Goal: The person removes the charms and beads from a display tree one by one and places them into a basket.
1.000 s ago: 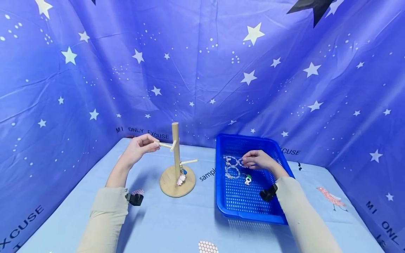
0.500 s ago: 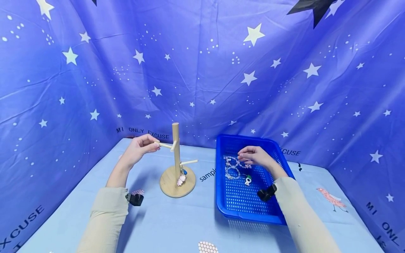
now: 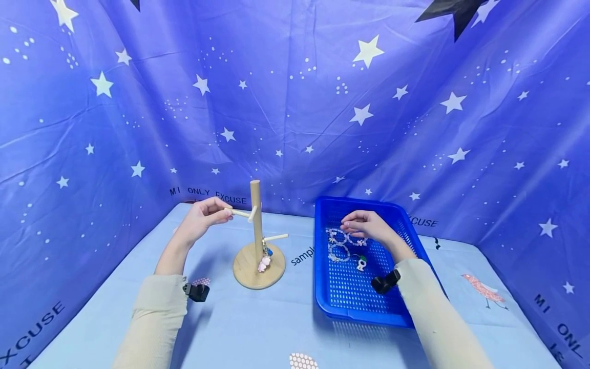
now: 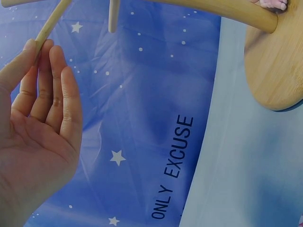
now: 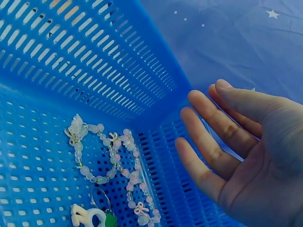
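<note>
My left hand [image 3: 203, 220] pinches the end of a thin peg [image 4: 49, 29] on the wooden stand [image 3: 256, 225] between thumb and fingertips. From the stand's lower peg [image 3: 276, 236] hangs a keychain [image 3: 264, 263] with pink and blue charms. Above the far part of the blue basket [image 3: 350, 313] is my right hand [image 3: 369, 228]. In the right wrist view its fingers [image 5: 215, 153] are loosely bent, with nothing visible between them. Beaded bracelets [image 5: 80, 156] lie on the basket floor below it, beside a white-and-green keychain [image 5: 97, 217].
The stand's round base [image 3: 249, 277] rests on a light-blue cloth [image 3: 258, 333] left of the basket. Star-patterned blue fabric [image 3: 295, 102] rises behind and at both sides. A black camera strap is on each wrist.
My right hand has moved a little left and up within the basket, uncovering more of the right-hand bracelet. The left hand stays at the same peg.
</note>
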### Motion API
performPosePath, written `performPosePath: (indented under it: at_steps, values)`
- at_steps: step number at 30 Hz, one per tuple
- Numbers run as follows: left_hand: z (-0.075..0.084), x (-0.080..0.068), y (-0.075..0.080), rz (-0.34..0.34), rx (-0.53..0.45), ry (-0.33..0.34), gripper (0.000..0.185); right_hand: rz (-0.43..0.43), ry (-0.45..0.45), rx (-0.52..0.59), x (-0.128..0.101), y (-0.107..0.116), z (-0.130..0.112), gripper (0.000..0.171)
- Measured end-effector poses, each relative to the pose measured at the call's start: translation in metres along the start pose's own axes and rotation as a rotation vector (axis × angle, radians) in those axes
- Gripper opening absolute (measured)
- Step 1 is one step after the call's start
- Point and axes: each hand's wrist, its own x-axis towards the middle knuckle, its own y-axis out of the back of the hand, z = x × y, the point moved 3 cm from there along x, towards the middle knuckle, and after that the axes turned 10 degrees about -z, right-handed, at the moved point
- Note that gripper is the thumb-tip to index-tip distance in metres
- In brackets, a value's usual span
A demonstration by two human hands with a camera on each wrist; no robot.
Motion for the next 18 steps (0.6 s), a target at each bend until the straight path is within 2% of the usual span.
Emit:
performPosePath:
  at_steps: [18]
  values:
    - [-0.0010,0.0000,-0.0004,-0.004,0.004,0.008,0.014,-0.005,0.036,0.028,-0.0004,-0.0075,-0.0065,0.035]
